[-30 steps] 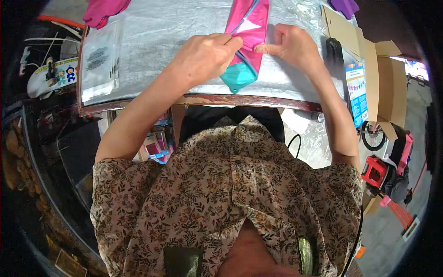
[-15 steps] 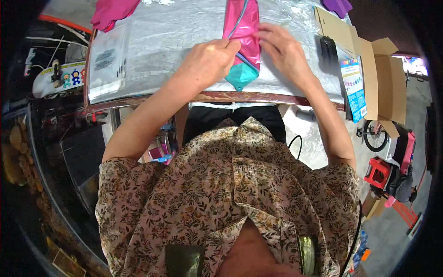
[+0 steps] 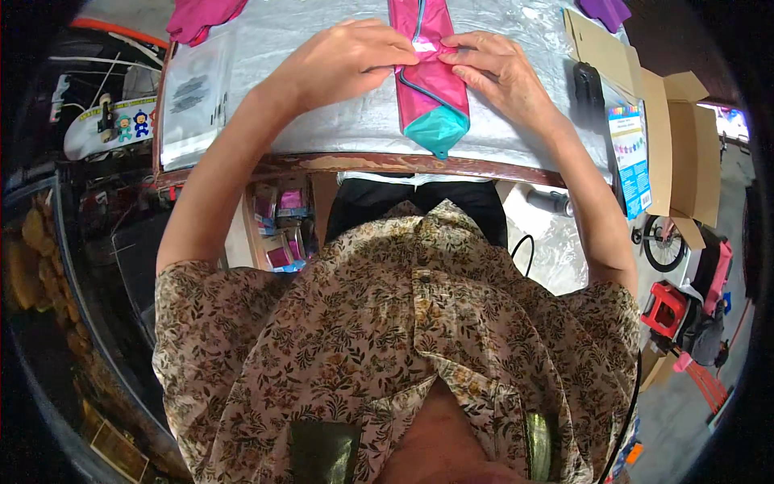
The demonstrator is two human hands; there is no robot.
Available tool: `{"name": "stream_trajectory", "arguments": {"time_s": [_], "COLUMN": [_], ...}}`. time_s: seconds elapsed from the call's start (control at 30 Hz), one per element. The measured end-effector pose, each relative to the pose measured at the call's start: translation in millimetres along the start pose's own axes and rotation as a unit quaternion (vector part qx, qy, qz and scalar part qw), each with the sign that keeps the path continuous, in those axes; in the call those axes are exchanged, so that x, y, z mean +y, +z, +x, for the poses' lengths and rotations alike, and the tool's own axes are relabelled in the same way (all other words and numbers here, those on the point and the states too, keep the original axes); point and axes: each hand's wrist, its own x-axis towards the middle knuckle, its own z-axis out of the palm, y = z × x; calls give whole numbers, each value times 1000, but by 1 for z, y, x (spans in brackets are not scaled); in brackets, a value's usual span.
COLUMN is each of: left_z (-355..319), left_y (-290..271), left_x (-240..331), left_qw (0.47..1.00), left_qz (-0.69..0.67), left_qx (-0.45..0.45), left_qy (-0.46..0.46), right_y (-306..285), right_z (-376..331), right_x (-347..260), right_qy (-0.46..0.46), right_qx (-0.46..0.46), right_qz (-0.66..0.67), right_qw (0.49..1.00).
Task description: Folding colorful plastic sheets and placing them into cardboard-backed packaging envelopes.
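Observation:
A folded, shiny pink strip of thin plastic (image 3: 435,89) lies lengthwise on the table, its teal pointed tip (image 3: 438,129) close to the front edge. Along it runs a thin blue-grey cord (image 3: 431,95), bent slantwise across the pink. From the left side my left hand (image 3: 355,56) pinches the strip at its middle, thumb against fingers. Opposite it, my right hand (image 3: 500,73) pinches the same spot with thumb and forefinger. Between the fingertips the pink plastic is gathered, with a small bright white patch. The strip's far end runs out of the picture.
A silvery sheet (image 3: 322,129) covers the table. Clear plastic sleeves (image 3: 193,97) lie at left, a magenta piece (image 3: 201,20) behind them. To the right are a black case (image 3: 588,87), a blue-and-white package (image 3: 629,161) and an open cardboard box (image 3: 693,153). A purple piece (image 3: 605,12) lies far right.
Both hands have moved away from me along the strip, and the right hand has closed onto it. The cord now lies bent across the pink, and more of the teal tip shows.

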Motion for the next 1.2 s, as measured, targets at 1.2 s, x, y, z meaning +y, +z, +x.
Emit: {"name": "stream_trajectory", "arguments": {"time_s": [1.2], "left_z": [-21], "left_y": [38], "left_x": [25], "left_qw": [955], "left_qz": [-73], "left_qx": [142], "left_qy": [-250], "right_y": [12], "right_z": [12], "right_x": [3], "right_qy": [47], "right_qx": [59], "right_qz": [94], "right_qw": [993]}}
